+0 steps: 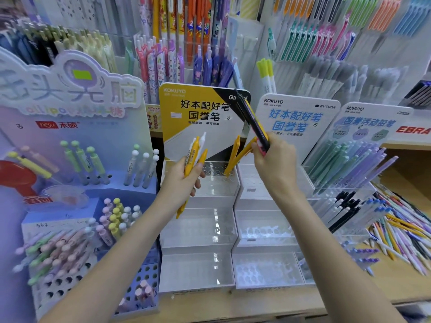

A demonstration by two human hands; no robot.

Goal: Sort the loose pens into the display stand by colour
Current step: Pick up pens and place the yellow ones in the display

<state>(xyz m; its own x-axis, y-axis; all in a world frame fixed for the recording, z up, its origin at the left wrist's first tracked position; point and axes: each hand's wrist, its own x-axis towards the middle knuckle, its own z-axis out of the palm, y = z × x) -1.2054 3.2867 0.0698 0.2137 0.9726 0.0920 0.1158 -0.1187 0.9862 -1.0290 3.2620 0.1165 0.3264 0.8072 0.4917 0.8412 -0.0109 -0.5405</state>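
Note:
My left hand [184, 180] grips a small bunch of yellow and white pens [194, 155] in front of the yellow-carded display stand [198, 231]. That stand has clear stepped tiers with holes. Two yellow pens [234, 157] stand in its top tier at the right. My right hand [272, 162] holds several pens, dark and yellow ones [253, 122] pointing up and left, and its fingers touch one of the yellow pens standing in the top tier. A heap of loose pens [396, 238] in mixed colours lies on the shelf at the right.
A second white stand [263, 231] with a blue card sits right of the yellow one. A stand of green, purple and black pens [345, 173] is further right. A purple stand [77, 206] with pastel round-topped pens fills the left. Racks of hanging pens line the back.

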